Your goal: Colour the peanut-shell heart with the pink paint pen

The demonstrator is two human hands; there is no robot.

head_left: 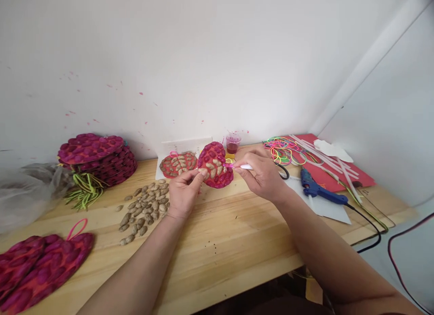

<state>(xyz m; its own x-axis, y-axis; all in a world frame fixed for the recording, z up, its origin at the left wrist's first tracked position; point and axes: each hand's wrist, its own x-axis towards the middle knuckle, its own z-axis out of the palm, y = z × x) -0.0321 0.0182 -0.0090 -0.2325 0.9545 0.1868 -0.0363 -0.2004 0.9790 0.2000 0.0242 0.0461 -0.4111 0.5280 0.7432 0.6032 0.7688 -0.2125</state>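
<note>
My left hand [185, 190] pinches the lower left edge of a red heart-shaped piece [214, 170] studded with peanut shells, holding it tilted up above the wooden table [217, 242]. My right hand [261, 174] is closed round a white-handled paintbrush [242, 167] whose pink tip touches the heart's right side. Some shells on the heart are painted pink, others are bare tan.
A second red heart with bare shells [178, 164] lies behind. Loose peanut shells [145, 208] are piled left of my hand. A cup of pink paint [233, 145], neon cords [283, 150], a blue glue gun [317, 190], glue sticks [322, 156], stacked painted hearts [96, 156] and more hearts [44, 265] surround.
</note>
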